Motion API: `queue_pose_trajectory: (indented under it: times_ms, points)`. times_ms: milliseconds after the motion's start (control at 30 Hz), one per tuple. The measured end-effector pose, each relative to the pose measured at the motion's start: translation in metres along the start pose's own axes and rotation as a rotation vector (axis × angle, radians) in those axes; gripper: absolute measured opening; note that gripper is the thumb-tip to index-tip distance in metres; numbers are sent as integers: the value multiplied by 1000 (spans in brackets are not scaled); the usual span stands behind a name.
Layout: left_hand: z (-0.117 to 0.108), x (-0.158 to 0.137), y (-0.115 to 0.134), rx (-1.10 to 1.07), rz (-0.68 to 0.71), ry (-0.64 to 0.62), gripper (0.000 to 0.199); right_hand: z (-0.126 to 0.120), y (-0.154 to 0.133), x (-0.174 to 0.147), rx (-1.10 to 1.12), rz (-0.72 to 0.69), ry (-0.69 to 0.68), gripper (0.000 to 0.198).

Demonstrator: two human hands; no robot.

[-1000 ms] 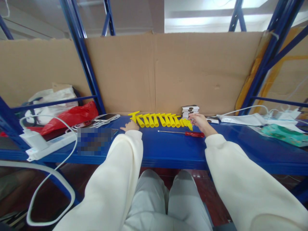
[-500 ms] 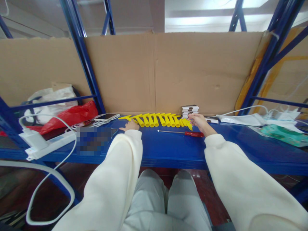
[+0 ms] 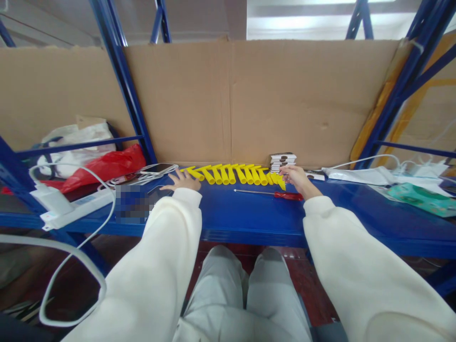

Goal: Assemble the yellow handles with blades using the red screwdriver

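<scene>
Yellow plastic pieces (image 3: 225,176), tube-shaped with thin flat tails, lie side by side in a slanting row on the blue shelf. At the row's left end my left hand (image 3: 184,181) is open, fingers spread, close beside the outermost yellow piece. My right hand (image 3: 297,180) rests at the other end, fingers loosely bent and apart, by the smaller yellow pieces (image 3: 275,180). Nothing shows in its grasp. Just behind its fingertips stands a stack of small white-and-brown boxes (image 3: 281,162). A screwdriver (image 3: 288,195) with a red handle lies in front of the row.
A phone (image 3: 160,168) with white cable and a power strip (image 3: 78,209) are on the left, near a red bag (image 3: 107,166). White packets (image 3: 359,175) and a green pack (image 3: 422,198) lie right. Cardboard (image 3: 267,99) walls the back.
My left hand has moved slightly left off the yellow pieces and its fingers have spread. The leftmost yellow piece now shows more fully. My right hand stays nearly in place.
</scene>
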State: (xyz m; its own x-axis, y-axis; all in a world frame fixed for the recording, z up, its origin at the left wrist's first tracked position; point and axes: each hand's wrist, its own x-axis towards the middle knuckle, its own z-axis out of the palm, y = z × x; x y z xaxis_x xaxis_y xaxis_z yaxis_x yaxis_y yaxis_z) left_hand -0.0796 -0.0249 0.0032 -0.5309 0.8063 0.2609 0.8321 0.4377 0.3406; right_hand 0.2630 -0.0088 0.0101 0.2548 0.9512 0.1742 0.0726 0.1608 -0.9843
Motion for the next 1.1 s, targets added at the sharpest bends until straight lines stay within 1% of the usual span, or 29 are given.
queue_pose_trajectory:
  times_ms: [133,233,333,433,533,600,733,833,933,1000,1100]
  points:
    - [2,1,-12,-19,-41,-40,67,-1,1,3,-11,-15,-1,10]
    - [1,5,-12,-55,-32,-31,68,-2,2,4,-7,-19,-2,10]
    - [-3,6,0,-97,21,-29,70,-2,2,3,-8,-11,11,11]
    - [-4,4,21,-195,88,6,73,-2,1,2,-7,-13,14,12]
    - [2,0,40,-289,132,18,76,-1,1,2,-22,-16,15,11]
    - [9,-3,46,-314,167,25,75,-2,1,2,-48,-17,27,10]
    - [20,-1,43,-290,201,-19,68,-6,5,4,-163,-83,46,12]
    - [24,2,39,-248,248,-50,58,-10,9,6,-343,-177,33,21]
    - [27,4,38,-199,284,-121,51,-13,12,6,-477,-240,7,24]
    - [29,6,38,-182,297,-160,51,-13,11,5,-512,-255,-10,23]
    - [31,7,38,-182,324,-173,51,-12,10,3,-537,-263,-30,24]
